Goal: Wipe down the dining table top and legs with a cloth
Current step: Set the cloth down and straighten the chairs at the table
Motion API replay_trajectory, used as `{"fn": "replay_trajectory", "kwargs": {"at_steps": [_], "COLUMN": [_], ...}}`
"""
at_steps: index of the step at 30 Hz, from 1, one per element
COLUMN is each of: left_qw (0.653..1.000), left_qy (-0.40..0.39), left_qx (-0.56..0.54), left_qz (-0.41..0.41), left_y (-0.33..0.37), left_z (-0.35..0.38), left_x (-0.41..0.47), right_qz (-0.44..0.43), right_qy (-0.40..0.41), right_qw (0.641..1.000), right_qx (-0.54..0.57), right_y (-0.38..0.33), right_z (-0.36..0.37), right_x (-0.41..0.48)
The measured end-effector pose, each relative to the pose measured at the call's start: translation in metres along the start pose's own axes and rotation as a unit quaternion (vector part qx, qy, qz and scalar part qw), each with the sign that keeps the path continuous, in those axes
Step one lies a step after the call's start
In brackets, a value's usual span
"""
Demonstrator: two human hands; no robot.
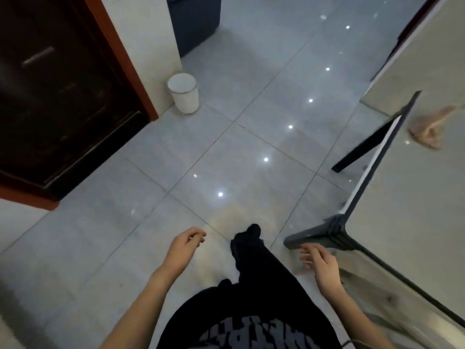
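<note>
Beige cloth lies crumpled on the glossy surface at the right, well apart from the 2 hands. The left hand and right hand hang over the tiled floor, each grip apart, fingers loosely curled, holding nothing; the right hand is near a dark table leg.

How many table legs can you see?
2. The near table leg juts out at the corner of the table top, beside the right hand. The far table leg slants down farther back. Others may be hidden beneath it.
</note>
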State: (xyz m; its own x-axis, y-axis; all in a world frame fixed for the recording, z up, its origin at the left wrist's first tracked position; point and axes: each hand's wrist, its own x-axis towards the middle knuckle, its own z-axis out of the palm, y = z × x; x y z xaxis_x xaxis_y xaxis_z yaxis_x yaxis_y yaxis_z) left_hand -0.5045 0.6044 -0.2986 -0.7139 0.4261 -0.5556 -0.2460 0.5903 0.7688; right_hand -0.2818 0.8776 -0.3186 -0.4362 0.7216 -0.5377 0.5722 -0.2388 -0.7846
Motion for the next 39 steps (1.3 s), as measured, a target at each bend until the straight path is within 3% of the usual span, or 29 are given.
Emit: {"fn": "replay_trajectory", "kwargs": {"at_steps": [11,20,29,39], "left_qw": [0.999,0.997,0.981,0.936], "left_qy": [-0.006,-0.040,-0.153,-0.274], "left_qx": [0.030,0.064,0.100,0.197], "left_qz": [-0.016,-0.007,0.061,0.097], "left_y": [0.123,0.209,0.355,0.477], "left_z": [-0.006,-0.016,0.004,0.106], "left_x": [0.169,0.304,0.474,0.584], "right_qz": [-0.013,0.003,0.047,0.112], "right_qy": [-0.014,0.030,0.194,0.335], "right_qw": [1.000,0.997,0.971,0.910], "right_qx": [0.024,0.066,0.132,0.216], "right_y": [-0.136,-0.214,-0.275,-0.277], "right_z": [0.030,0.051,0.035,-0.016], "right_x": [0.173,0.290,0.376,0.404]}}
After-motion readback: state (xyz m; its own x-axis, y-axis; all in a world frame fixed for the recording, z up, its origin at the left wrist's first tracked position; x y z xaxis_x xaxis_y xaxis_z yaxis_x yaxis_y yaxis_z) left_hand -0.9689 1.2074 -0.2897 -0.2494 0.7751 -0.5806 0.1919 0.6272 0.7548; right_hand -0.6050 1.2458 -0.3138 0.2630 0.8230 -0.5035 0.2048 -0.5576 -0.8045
